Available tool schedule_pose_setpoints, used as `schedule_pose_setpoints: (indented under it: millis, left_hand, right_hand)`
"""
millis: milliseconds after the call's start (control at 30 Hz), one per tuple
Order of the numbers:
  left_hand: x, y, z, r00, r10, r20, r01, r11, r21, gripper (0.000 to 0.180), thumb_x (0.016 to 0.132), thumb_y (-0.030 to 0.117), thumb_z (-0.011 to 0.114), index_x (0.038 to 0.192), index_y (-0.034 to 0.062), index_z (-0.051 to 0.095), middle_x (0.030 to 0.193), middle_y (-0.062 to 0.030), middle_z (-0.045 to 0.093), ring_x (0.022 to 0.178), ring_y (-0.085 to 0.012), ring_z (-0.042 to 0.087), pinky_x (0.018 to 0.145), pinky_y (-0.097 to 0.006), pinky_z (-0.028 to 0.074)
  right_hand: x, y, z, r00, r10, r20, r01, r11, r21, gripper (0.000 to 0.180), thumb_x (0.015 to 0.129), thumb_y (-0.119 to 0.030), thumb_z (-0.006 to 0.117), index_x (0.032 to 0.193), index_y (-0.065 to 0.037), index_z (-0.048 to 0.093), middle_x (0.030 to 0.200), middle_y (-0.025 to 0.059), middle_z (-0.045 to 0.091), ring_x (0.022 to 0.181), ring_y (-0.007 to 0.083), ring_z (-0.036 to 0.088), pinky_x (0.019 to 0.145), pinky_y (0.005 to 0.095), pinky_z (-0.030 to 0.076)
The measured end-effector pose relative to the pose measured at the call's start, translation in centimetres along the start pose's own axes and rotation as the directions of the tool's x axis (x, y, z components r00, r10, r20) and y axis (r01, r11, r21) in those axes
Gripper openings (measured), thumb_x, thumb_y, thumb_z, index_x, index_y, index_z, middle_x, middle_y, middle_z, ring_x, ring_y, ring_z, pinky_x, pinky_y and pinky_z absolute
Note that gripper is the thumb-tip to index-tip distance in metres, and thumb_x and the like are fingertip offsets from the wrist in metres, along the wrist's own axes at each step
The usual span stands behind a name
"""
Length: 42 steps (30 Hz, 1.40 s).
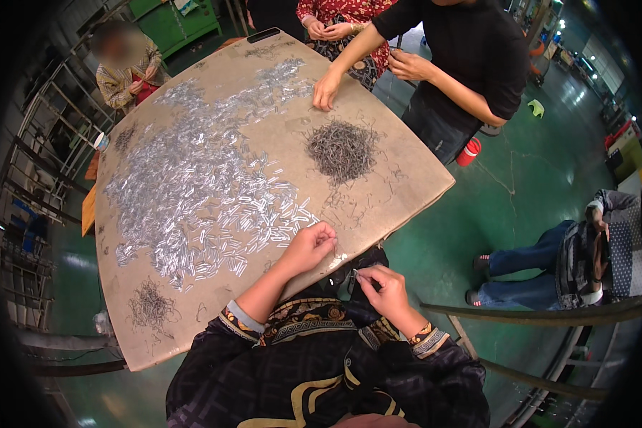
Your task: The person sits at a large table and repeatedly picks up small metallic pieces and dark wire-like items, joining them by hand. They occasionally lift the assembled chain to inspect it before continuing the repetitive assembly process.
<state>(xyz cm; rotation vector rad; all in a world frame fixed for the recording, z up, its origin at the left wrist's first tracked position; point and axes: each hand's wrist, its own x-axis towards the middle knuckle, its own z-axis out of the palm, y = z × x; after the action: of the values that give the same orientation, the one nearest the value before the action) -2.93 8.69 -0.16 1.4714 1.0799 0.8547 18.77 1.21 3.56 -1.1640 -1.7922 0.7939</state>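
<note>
My left hand [310, 246] is over the near edge of the table, its fingers curled together beside the small silver metal pieces. Whatever those fingers hold, if anything, is too small to make out. Off the table edge, above my lap, my right hand [384, 289] pinches a small thing at the fingertips whose kind I cannot tell. Many short, shiny silver pieces [214, 178] lie spread across the table's middle and left. A heap of thin dark bent-wire hooks [341, 151] sits at the right, with loose ones scattered toward my left hand.
A smaller dark wire heap [150, 307] lies at the table's [278, 139] near left corner. Across the right corner, a co-worker's hand [327, 90] touches the table; other people sit or stand around. A red container [469, 152] is beside the table. Metal rails [542, 314] run at lower right.
</note>
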Motion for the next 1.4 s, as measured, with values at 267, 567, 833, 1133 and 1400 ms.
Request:
schedule_pose_setpoints:
  millis: [267, 567, 833, 1133, 1400]
  left_hand:
    - [1.2, -1.4, 1.8, 0.996, 0.039, -0.081, 0.008, 0.858, 0.514, 0.013, 0.078, 0.011, 0.07, 0.086, 0.0016, 0.064, 0.074, -0.0114, 0.066, 0.065, -0.0224, 0.064, 0.063, -0.033, 0.051]
    - [5.1, -0.4, -2.6, 0.893, 0.366, 0.263, -0.38, 0.296, 0.877, 0.012, 0.073, 0.007, 0.056, 0.07, -0.0004, 0.064, 0.084, -0.0133, 0.061, 0.088, -0.0282, 0.063, 0.071, -0.039, 0.054]
    - [7.2, 0.6, -2.6, 0.787, 0.227, 0.574, -0.597, 0.045, 0.801, 0.01, 0.071, 0.01, 0.059, 0.07, 0.0013, 0.062, 0.078, -0.0107, 0.063, 0.079, -0.0266, 0.065, 0.067, -0.036, 0.054]
    - [5.9, -1.0, -4.6, 0.998, -0.004, 0.067, -0.014, 0.963, 0.268, 0.004, 0.08, 0.004, 0.066, 0.08, 0.0028, 0.062, 0.068, 0.002, 0.059, 0.057, -0.0054, 0.05, 0.054, -0.024, 0.041]
    - [-1.6, 4.1, 0.6, 0.985, 0.15, 0.09, -0.144, 0.987, -0.064, 0.004, 0.083, 0.005, 0.066, 0.082, 0.0048, 0.062, 0.071, 0.0069, 0.055, 0.061, -0.0007, 0.043, 0.054, -0.019, 0.035]
  right_hand:
    - [-0.3, 0.6, 0.1, 1.0, 0.015, -0.003, -0.015, 1.0, -0.006, 0.01, 0.079, 0.001, 0.069, 0.088, 0.0, 0.069, 0.078, 0.0127, 0.067, 0.068, 0.0267, 0.066, 0.061, 0.0333, 0.051]
    - [-0.3, 0.7, -0.1, 1.0, -0.024, -0.013, 0.024, 1.0, -0.015, 0.009, 0.079, 0.002, 0.069, 0.088, 0.001, 0.069, 0.078, 0.012, 0.067, 0.067, 0.0225, 0.066, 0.058, 0.0292, 0.05]
    - [-0.2, 0.5, 0.0, 1.0, -0.019, -0.005, 0.019, 1.0, -0.019, 0.01, 0.077, 0.001, 0.069, 0.087, -0.001, 0.068, 0.079, 0.0117, 0.067, 0.07, 0.0275, 0.066, 0.062, 0.0341, 0.051]
    - [-0.3, 1.0, 0.0, 0.999, -0.033, -0.024, 0.032, 0.999, -0.016, 0.009, 0.079, 0.001, 0.069, 0.088, 0.001, 0.069, 0.077, 0.0114, 0.067, 0.065, 0.0219, 0.065, 0.056, 0.0298, 0.049]
    - [0.0, 0.5, 0.2, 1.0, 0.012, -0.011, -0.012, 1.0, -0.007, 0.01, 0.078, 0.001, 0.069, 0.088, 0.0, 0.068, 0.079, 0.0123, 0.067, 0.07, 0.0274, 0.066, 0.062, 0.0338, 0.051]
